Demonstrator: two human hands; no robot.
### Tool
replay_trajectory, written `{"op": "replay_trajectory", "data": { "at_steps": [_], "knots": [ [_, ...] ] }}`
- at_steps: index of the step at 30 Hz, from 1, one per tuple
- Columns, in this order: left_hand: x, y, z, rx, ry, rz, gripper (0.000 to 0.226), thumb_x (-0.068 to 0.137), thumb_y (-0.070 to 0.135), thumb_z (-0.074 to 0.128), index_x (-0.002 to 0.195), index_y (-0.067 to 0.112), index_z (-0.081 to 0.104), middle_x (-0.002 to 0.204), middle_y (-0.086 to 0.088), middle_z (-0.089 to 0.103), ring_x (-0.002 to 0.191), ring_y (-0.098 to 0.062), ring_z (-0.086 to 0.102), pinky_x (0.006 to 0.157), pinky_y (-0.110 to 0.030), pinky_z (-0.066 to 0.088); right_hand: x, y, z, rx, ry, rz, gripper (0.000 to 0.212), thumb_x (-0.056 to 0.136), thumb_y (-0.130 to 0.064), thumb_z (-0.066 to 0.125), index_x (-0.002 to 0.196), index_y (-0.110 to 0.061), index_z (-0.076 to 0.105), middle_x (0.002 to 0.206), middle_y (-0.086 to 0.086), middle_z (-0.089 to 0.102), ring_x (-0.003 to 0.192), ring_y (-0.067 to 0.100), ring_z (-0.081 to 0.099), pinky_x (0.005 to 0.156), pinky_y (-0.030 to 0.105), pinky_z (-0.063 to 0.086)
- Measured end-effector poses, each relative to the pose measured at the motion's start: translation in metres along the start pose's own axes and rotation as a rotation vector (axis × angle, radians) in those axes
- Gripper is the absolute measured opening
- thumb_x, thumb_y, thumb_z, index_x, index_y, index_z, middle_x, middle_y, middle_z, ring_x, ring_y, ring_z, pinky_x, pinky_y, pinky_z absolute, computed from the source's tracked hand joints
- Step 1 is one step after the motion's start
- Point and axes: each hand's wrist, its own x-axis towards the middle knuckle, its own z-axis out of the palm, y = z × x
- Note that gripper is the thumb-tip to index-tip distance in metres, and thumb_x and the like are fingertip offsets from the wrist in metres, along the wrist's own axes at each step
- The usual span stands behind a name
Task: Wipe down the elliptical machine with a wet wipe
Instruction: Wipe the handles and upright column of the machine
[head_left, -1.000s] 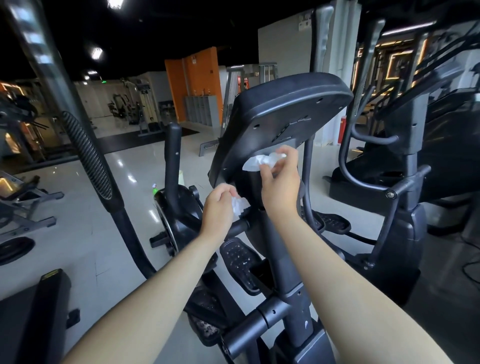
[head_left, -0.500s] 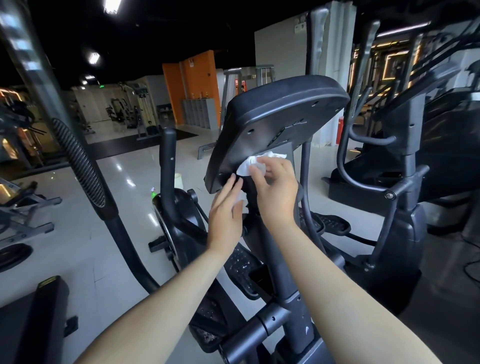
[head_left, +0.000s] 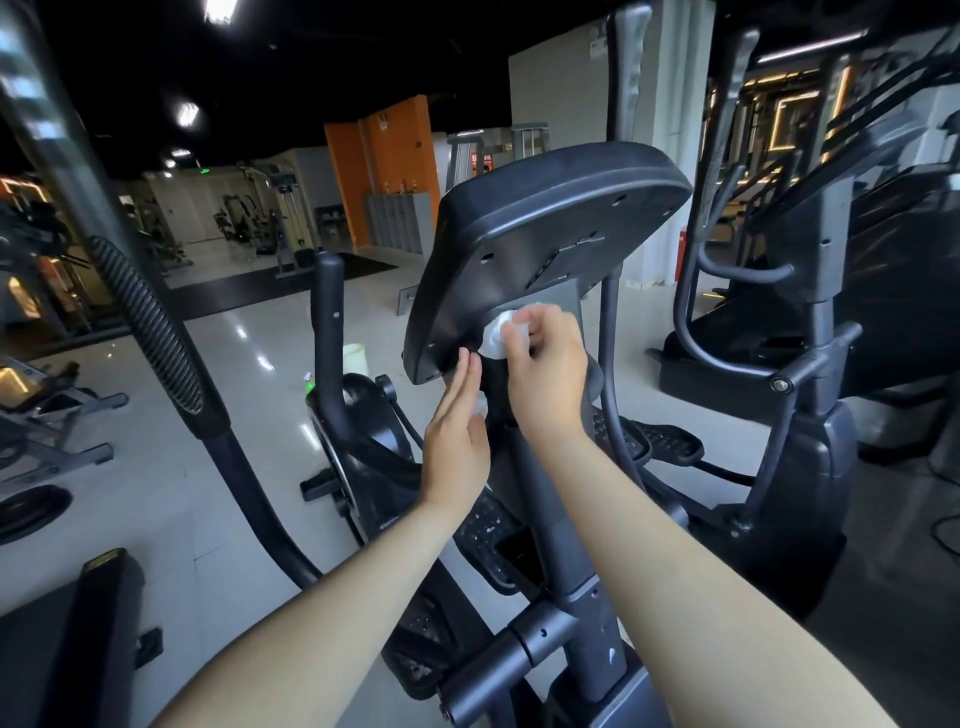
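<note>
Elliptical machine (head_left: 550, 519): black, centre of view, seen from behind its display.

Console (head_left: 545, 244): broad rounded back panel, tilted, at 12 o'clock of both hands, mounted atop the post (head_left: 576, 613).

Wet wipe (head_left: 496, 335): white, crumpled, pressed against the lower part of the console back, at the junction of panel and mount; at 10 o'clock of the right knuckles.

Right hand (head_left: 545, 369): grasping the wet wipe, fingers curled round it, back of hand toward the camera, forearm running down to 5 o'clock.

Left hand (head_left: 457, 436): released, fingers straight and together, edge-on, tips just below the console's lower rim; at 7 o'clock of the right hand, just beside it.

Small white scrap (head_left: 482, 410): showing at the palm side of the left hand, near the post; held or merely touched, cannot tell.

Ribbed handlebar (head_left: 145, 322): black grip at 9 o'clock of the console, curving down toward the floor (head_left: 234, 364).

Smooth upright handle (head_left: 327, 322): between ribbed handlebar and console.

Pedal (head_left: 488, 525): textured, at 6 o'clock of the left hand.

Pale container (head_left: 356, 358) and green-capped bottle (head_left: 310, 387): beyond the flywheel housing (head_left: 363, 426), at 9 o'clock of the left hand; resting place hidden.

Second machine (head_left: 810, 441): black, at 3 o'clock, well apart.

Orange wall (head_left: 384, 171) and grey lockers (head_left: 400, 221): far back, at 11 o'clock of the console.
</note>
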Motion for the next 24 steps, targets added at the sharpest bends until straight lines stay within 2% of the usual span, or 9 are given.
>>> {"op": "replay_trajectory", "data": {
  "at_steps": [3, 8, 10, 12, 15, 18, 21, 24],
  "knots": [
    [0.000, -0.001, -0.001, -0.003, -0.003, -0.010, 0.076, 0.096, -0.016, 0.043, 0.159, 0.025, 0.031, 0.166, 0.018, 0.023, 0.149, 0.008, 0.021, 0.119, -0.012, 0.020, -0.007, 0.012, -0.001, 0.005, 0.001, -0.021, 0.008, 0.097, -0.012, 0.056, 0.093, -0.019, 0.058, 0.098, -0.001, 0.059, 0.087, 0.013, 0.056, 0.075, 0.022, 0.046],
    [-0.002, 0.004, 0.003, 0.030, 0.004, -0.031, 0.070, 0.100, -0.007, 0.043, 0.160, 0.026, 0.029, 0.166, 0.019, 0.021, 0.146, 0.014, 0.018, 0.116, -0.007, 0.017, -0.054, 0.066, -0.021, -0.078, 0.033, 0.165, 0.014, 0.098, -0.011, 0.056, 0.087, -0.018, 0.061, 0.102, -0.004, 0.061, 0.096, 0.006, 0.056, 0.086, 0.031, 0.047],
    [-0.003, 0.007, 0.006, 0.034, 0.003, -0.057, 0.071, 0.099, -0.006, 0.042, 0.161, 0.027, 0.027, 0.166, 0.021, 0.018, 0.147, 0.015, 0.015, 0.116, -0.007, 0.015, -0.057, 0.070, -0.025, -0.082, 0.027, 0.191, 0.017, 0.095, -0.009, 0.056, 0.083, -0.019, 0.062, 0.102, -0.004, 0.064, 0.099, 0.010, 0.057, 0.090, 0.034, 0.049],
    [-0.004, 0.008, 0.007, 0.028, 0.002, -0.075, 0.073, 0.099, -0.006, 0.041, 0.161, 0.028, 0.025, 0.166, 0.022, 0.016, 0.149, 0.012, 0.014, 0.119, -0.010, 0.016, -0.047, 0.060, -0.025, -0.063, -0.003, 0.189, 0.020, 0.094, -0.010, 0.055, 0.081, -0.022, 0.063, 0.099, -0.005, 0.063, 0.100, 0.014, 0.060, 0.086, 0.030, 0.048],
    [-0.005, 0.009, 0.007, 0.029, -0.010, -0.085, 0.080, 0.095, -0.011, 0.042, 0.162, 0.028, 0.023, 0.166, 0.023, 0.014, 0.149, 0.013, 0.012, 0.118, -0.010, 0.014, -0.020, 0.032, -0.016, -0.013, -0.031, 0.122, 0.015, 0.094, -0.012, 0.057, 0.083, -0.019, 0.065, 0.095, -0.002, 0.061, 0.088, 0.014, 0.060, 0.074, 0.020, 0.043],
    [-0.005, 0.009, 0.006, 0.040, -0.020, -0.084, 0.084, 0.092, -0.016, 0.043, 0.162, 0.027, 0.022, 0.167, 0.021, 0.015, 0.147, 0.016, 0.011, 0.117, -0.008, 0.014, -0.004, 0.014, -0.009, 0.053, -0.037, 0.090, 0.013, 0.092, -0.010, 0.059, 0.084, -0.016, 0.067, 0.096, 0.000, 0.061, 0.082, 0.014, 0.059, 0.072, 0.016, 0.045],
    [-0.004, 0.009, 0.004, 0.048, -0.018, -0.088, 0.083, 0.092, -0.014, 0.041, 0.161, 0.028, 0.024, 0.166, 0.022, 0.017, 0.146, 0.017, 0.013, 0.117, -0.007, 0.014, -0.027, 0.034, -0.016, 0.053, -0.024, 0.174, 0.015, 0.093, -0.010, 0.062, 0.085, -0.020, 0.069, 0.096, -0.004, 0.061, 0.082, 0.011, 0.058, 0.073, 0.012, 0.044],
    [-0.004, 0.011, 0.005, 0.082, -0.019, -0.091, 0.080, 0.094, -0.010, 0.040, 0.162, 0.031, 0.022, 0.166, 0.024, 0.014, 0.147, 0.015, 0.011, 0.117, -0.008, 0.013, -0.057, 0.060, -0.029, 0.048, 0.005, 0.323, 0.018, 0.091, -0.010, 0.063, 0.080, -0.024, 0.068, 0.093, 0.003, 0.064, 0.079, 0.011, 0.058, 0.074, 0.018, 0.042]
  ]
}}
